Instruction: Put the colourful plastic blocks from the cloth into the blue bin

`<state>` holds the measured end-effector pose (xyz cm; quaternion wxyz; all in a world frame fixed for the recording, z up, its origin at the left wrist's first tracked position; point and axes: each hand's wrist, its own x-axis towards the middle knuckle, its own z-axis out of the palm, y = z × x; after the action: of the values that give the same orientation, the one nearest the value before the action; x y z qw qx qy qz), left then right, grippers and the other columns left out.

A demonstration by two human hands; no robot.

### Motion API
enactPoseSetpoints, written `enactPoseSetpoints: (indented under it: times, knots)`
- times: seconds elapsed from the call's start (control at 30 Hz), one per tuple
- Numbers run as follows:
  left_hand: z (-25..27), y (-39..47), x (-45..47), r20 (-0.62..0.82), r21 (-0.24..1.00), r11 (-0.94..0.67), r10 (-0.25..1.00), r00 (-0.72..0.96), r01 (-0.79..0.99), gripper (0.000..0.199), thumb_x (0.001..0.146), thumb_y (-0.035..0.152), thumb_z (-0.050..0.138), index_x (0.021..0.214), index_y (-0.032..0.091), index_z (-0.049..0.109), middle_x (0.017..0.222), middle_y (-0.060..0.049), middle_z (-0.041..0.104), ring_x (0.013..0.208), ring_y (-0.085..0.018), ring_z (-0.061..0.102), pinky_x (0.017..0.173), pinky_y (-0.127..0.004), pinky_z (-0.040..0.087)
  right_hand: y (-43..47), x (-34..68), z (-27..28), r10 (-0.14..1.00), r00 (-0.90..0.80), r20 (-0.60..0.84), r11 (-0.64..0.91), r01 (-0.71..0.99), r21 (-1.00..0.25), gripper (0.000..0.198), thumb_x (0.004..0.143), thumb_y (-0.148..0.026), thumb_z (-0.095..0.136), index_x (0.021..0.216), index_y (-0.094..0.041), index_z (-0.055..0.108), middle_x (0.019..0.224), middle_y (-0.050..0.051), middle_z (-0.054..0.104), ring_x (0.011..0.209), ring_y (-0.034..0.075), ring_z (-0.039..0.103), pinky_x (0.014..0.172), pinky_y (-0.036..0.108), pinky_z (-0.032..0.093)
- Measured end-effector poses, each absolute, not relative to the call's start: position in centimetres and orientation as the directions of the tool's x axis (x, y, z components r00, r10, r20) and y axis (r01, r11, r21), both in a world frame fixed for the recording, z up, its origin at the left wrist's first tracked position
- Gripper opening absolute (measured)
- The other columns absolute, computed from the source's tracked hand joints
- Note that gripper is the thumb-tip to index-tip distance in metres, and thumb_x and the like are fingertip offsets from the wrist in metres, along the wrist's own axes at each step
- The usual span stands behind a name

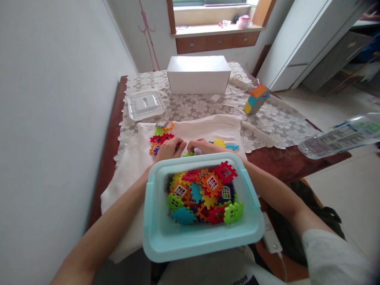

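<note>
Beyond the rim of a light-blue plastic tub (202, 247), my left hand (171, 149) rests over the white cloth with its fingers curled; what they hold, if anything, is hidden. Opposite it, my right hand (202, 146) is closed, fingertips bent down onto a green interlocking building piece (189, 154), partly hidden by the tub rim. Left of my left hand lie a red piece (162, 138), an orange-and-purple piece (154, 149) and a green piece (160, 131). Yellow (219, 143) and blue pieces (232, 147) lie beyond my right hand. The tub holds many mixed notched pieces (204, 194).
A clear plastic lid (146, 104) lies at the back left, near a white box (198, 75). An assembled block shape (257, 99) stands at the back right. A clear bottle (341, 136) shows at right. A power strip (270, 233) lies beside the tub.
</note>
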<state>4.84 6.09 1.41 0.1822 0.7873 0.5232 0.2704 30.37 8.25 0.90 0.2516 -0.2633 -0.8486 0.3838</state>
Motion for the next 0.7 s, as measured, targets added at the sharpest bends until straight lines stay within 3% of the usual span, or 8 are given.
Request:
enactPoseSetpoints:
  times: [0.17, 0.27, 0.4, 0.43, 0.5, 0.57, 0.63, 0.7]
  knots:
    - [1.3, 6.2, 4.8, 0.244, 0.564, -0.404, 0.915, 0.322, 0.720, 0.041, 0.114, 0.054, 0.052, 0.099, 0.022, 0.074, 0.090, -0.007, 0.079, 0.081, -0.024, 0.069, 0.078, -0.037, 0.055, 10.5, 32.4, 3.6, 0.790, -0.488, 0.371, 0.424, -0.002, -0.906, 0.039, 0.095, -0.051, 0.085, 0.117, -0.026, 0.066, 0.104, 0.001, 0.072, 0.093, 0.018, 0.068, 0.087, 0.034, 0.061]
    - [1.4, 6.2, 4.9, 0.235, 0.537, -0.432, 0.902, 0.363, 0.725, 0.039, 0.113, 0.052, 0.054, 0.098, 0.023, 0.076, 0.095, -0.009, 0.082, 0.087, -0.026, 0.074, 0.085, -0.039, 0.059, 9.7, 33.5, 6.8, 0.798, -0.450, 0.400, 0.380, -0.140, -0.915, 0.049, 0.089, -0.062, 0.094, 0.114, -0.026, 0.071, 0.102, 0.002, 0.074, 0.092, 0.018, 0.071, 0.085, 0.034, 0.063]
    - [1.6, 6.3, 5.0, 0.226, 0.516, -0.448, 0.893, 0.388, 0.730, 0.030, 0.110, 0.045, 0.058, 0.103, 0.024, 0.078, 0.102, -0.010, 0.085, 0.095, -0.028, 0.078, 0.094, -0.042, 0.061, 6.2, 35.2, 11.2, 0.688, -0.619, 0.379, 0.471, -0.016, -0.882, 0.047, 0.092, -0.069, 0.091, 0.114, -0.029, 0.082, 0.107, 0.007, 0.079, 0.109, 0.027, 0.077, 0.107, 0.049, 0.065]
    - [1.5, 6.3, 5.0, 0.219, 0.515, -0.448, 0.893, 0.393, 0.730, 0.030, 0.110, 0.044, 0.057, 0.103, 0.024, 0.078, 0.102, -0.010, 0.086, 0.096, -0.028, 0.078, 0.096, -0.043, 0.061, 5.3, 35.8, 11.9, 0.699, -0.578, 0.421, 0.519, 0.005, -0.855, 0.043, 0.094, -0.069, 0.089, 0.113, -0.030, 0.084, 0.105, 0.007, 0.079, 0.107, 0.027, 0.077, 0.105, 0.050, 0.065]
    - [1.3, 6.5, 5.0, 0.207, 0.514, -0.453, 0.890, 0.407, 0.728, 0.029, 0.110, 0.042, 0.057, 0.102, 0.023, 0.078, 0.102, -0.010, 0.086, 0.096, -0.029, 0.079, 0.098, -0.044, 0.061, 3.3, 37.6, 12.1, 0.745, -0.311, 0.590, 0.620, -0.001, -0.784, 0.033, 0.100, -0.066, 0.084, 0.105, -0.033, 0.085, 0.096, 0.006, 0.077, 0.091, 0.024, 0.074, 0.085, 0.043, 0.064]
    - [1.0, 6.7, 5.0, 0.215, 0.510, -0.467, 0.882, 0.419, 0.722, 0.028, 0.110, 0.039, 0.057, 0.102, 0.023, 0.078, 0.103, -0.010, 0.086, 0.096, -0.029, 0.079, 0.099, -0.045, 0.060, 0.8, 39.9, 11.0, 0.695, 0.123, 0.708, 0.712, 0.017, -0.702, 0.034, 0.102, -0.064, 0.079, 0.087, -0.033, 0.079, 0.078, 0.002, 0.065, 0.069, 0.021, 0.061, 0.061, 0.036, 0.050]
    - [0.7, 6.9, 4.9, 0.236, 0.505, -0.482, 0.875, 0.422, 0.716, 0.026, 0.109, 0.038, 0.058, 0.102, 0.023, 0.078, 0.104, -0.010, 0.086, 0.098, -0.029, 0.078, 0.099, -0.044, 0.059, -2.5, 42.5, 8.4, 0.545, 0.477, 0.689, 0.698, 0.196, -0.688, 0.043, 0.099, -0.060, 0.076, 0.069, -0.033, 0.063, 0.066, 0.000, 0.047, 0.057, 0.022, 0.047, 0.056, 0.039, 0.042]
    - [0.4, 7.0, 4.9, 0.249, 0.502, -0.492, 0.870, 0.426, 0.712, 0.024, 0.108, 0.036, 0.059, 0.102, 0.023, 0.078, 0.102, -0.009, 0.086, 0.097, -0.028, 0.078, 0.098, -0.043, 0.059, -6.6, 44.7, 5.0, 0.422, 0.633, 0.649, 0.530, 0.409, -0.743, 0.055, 0.100, -0.064, 0.064, 0.057, -0.033, 0.046, 0.055, -0.001, 0.034, 0.047, 0.022, 0.033, 0.054, 0.042, 0.035]
